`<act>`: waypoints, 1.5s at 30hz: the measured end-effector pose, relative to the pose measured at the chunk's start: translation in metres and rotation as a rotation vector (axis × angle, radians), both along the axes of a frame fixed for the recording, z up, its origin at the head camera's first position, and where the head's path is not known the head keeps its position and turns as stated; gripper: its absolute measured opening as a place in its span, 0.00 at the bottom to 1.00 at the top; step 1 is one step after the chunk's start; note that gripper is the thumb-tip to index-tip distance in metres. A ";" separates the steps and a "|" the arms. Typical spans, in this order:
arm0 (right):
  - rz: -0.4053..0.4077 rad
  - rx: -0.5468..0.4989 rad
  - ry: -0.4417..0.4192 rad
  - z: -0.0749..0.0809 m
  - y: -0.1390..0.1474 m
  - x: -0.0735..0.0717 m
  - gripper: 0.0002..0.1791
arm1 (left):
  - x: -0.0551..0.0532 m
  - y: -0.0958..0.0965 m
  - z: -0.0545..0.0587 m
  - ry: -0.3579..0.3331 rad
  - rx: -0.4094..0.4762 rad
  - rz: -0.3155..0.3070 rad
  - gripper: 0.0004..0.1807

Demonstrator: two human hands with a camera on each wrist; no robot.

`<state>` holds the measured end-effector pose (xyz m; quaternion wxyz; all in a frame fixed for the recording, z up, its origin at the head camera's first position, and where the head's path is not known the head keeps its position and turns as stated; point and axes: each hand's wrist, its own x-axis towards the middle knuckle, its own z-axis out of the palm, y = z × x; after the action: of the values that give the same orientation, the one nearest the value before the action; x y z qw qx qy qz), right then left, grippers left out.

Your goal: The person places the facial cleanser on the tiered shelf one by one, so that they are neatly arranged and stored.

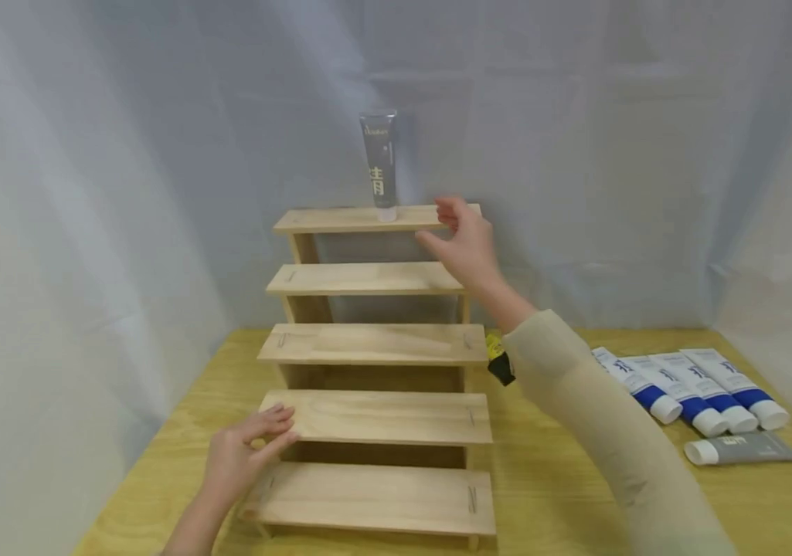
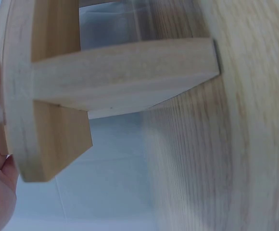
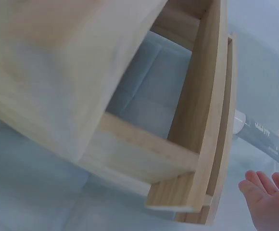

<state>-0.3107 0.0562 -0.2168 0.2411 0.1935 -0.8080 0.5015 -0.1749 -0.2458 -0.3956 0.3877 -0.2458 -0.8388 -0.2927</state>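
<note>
A tiered wooden stand (image 1: 368, 419) with several steps rises in the middle of the table. On its top step a grey tube (image 1: 379, 162) stands upright on its white cap. My right hand (image 1: 468, 243) is at that step's right end, thumb and fingers spread apart with nothing between them. The right wrist view shows the same tube beyond the step, close to my fingertips (image 3: 255, 185). Lower down, my left hand (image 1: 243, 452) rests its fingers on the left end of the second step from the bottom. From the left wrist, the stand's underside and part of that hand show.
Several white-and-blue tubes (image 1: 736, 386) lie side by side on the table at the right. In front of them another grey tube (image 1: 750, 449) lies flat. A yellow-and-black object (image 1: 498, 360) sits beside the stand, partly behind the right sleeve. Pale sheeting (image 1: 611, 154) hangs behind.
</note>
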 end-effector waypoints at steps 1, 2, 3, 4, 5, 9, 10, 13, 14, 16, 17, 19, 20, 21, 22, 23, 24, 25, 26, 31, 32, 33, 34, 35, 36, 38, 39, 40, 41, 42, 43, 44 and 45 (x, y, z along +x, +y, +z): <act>0.005 0.010 -0.002 -0.002 0.004 0.003 0.28 | 0.000 0.000 0.000 -0.005 -0.001 0.003 0.13; 0.013 0.015 0.000 -0.005 0.008 0.006 0.28 | 0.000 0.000 0.000 -0.008 -0.002 0.004 0.13; 0.018 0.023 -0.002 -0.007 0.012 0.010 0.28 | 0.000 0.000 0.000 -0.011 -0.001 0.006 0.13; 0.023 0.028 0.002 -0.011 0.016 0.013 0.27 | 0.000 0.000 0.000 -0.015 -0.002 0.009 0.13; 0.029 0.029 0.001 -0.014 0.020 0.016 0.27 | 0.000 0.000 -0.001 -0.015 0.000 0.008 0.13; 0.036 0.067 0.007 -0.028 0.037 0.026 0.25 | 0.000 0.000 -0.001 0.004 0.008 -0.009 0.13; 0.040 0.073 0.010 -0.033 0.041 0.029 0.25 | -0.001 0.000 0.000 0.011 0.010 -0.015 0.13; 0.035 0.105 0.005 -0.044 0.053 0.036 0.24 | 0.000 -0.001 0.001 0.024 0.011 -0.021 0.13; 0.033 0.110 -0.002 -0.048 0.057 0.038 0.24 | 0.000 -0.001 0.001 0.023 0.011 -0.020 0.13; 0.022 0.126 -0.012 -0.057 0.066 0.042 0.23 | 0.000 -0.002 0.002 0.019 0.008 -0.015 0.13; 0.018 0.134 -0.022 -0.061 0.070 0.043 0.23 | 0.001 -0.002 0.002 0.016 0.005 -0.011 0.13; 0.014 0.152 -0.038 -0.071 0.080 0.046 0.23 | 0.001 -0.002 0.002 0.011 0.001 -0.011 0.13; 0.011 0.161 -0.048 -0.075 0.085 0.047 0.23 | 0.001 -0.002 0.002 0.009 0.002 -0.013 0.13; 0.008 0.173 -0.060 -0.079 0.090 0.049 0.23 | 0.002 -0.002 0.001 0.013 0.002 -0.015 0.13; 0.007 0.183 -0.074 -0.084 0.094 0.051 0.23 | 0.002 -0.002 0.001 0.013 0.003 -0.017 0.13; 0.004 0.196 -0.088 -0.088 0.099 0.053 0.23 | 0.002 -0.002 0.001 0.015 0.005 -0.018 0.13; -0.004 0.211 -0.104 -0.092 0.104 0.055 0.22 | 0.002 -0.002 0.000 0.021 0.010 -0.023 0.13; -0.013 0.224 -0.117 -0.096 0.109 0.057 0.22 | 0.002 -0.002 0.000 0.026 0.012 -0.024 0.13; -0.027 0.243 -0.131 -0.099 0.114 0.060 0.22 | 0.002 -0.002 0.001 0.029 0.015 -0.025 0.13; -0.081 0.312 -0.166 -0.116 0.138 0.069 0.21 | 0.003 -0.002 0.002 0.034 0.019 -0.032 0.13; -0.091 0.327 -0.168 -0.120 0.142 0.071 0.21 | 0.003 -0.002 0.002 0.031 0.019 -0.032 0.13; -0.097 0.334 -0.165 -0.123 0.146 0.072 0.21 | 0.003 -0.002 0.002 0.031 0.020 -0.032 0.14; -0.105 0.343 -0.167 -0.127 0.151 0.074 0.20 | 0.003 -0.002 0.003 0.029 0.022 -0.033 0.14; -0.117 0.354 -0.166 -0.130 0.155 0.075 0.20 | 0.003 -0.002 0.003 0.020 0.026 -0.032 0.13; -0.126 0.363 -0.169 -0.134 0.160 0.077 0.20 | 0.003 -0.003 0.003 0.013 0.025 -0.030 0.13; -0.148 0.380 -0.180 -0.140 0.168 0.079 0.19 | 0.003 -0.003 0.003 0.002 0.026 -0.032 0.13; -0.158 0.392 -0.186 -0.143 0.172 0.081 0.19 | 0.003 -0.003 0.002 -0.001 0.026 -0.033 0.12; -0.165 0.406 -0.191 -0.146 0.176 0.082 0.19 | 0.002 -0.003 0.002 -0.004 0.026 -0.032 0.12; -0.169 0.418 -0.194 -0.149 0.180 0.083 0.18 | 0.002 -0.003 0.001 -0.005 0.027 -0.032 0.12; -0.173 0.431 -0.199 -0.152 0.183 0.084 0.18 | 0.002 -0.003 0.001 0.000 0.027 -0.035 0.11; -0.176 0.444 -0.205 -0.155 0.187 0.085 0.18 | 0.001 -0.003 0.001 0.006 0.028 -0.037 0.11; -0.178 0.454 -0.212 -0.157 0.190 0.086 0.18 | 0.001 -0.003 0.000 0.008 0.030 -0.039 0.11; -0.180 0.468 -0.217 -0.159 0.193 0.086 0.18 | 0.001 -0.004 0.000 0.011 0.031 -0.040 0.11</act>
<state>-0.2249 0.2490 -0.3762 0.1454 0.1162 -0.9370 0.2956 -0.1741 -0.2494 -0.3959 0.3900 -0.2579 -0.8271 -0.3119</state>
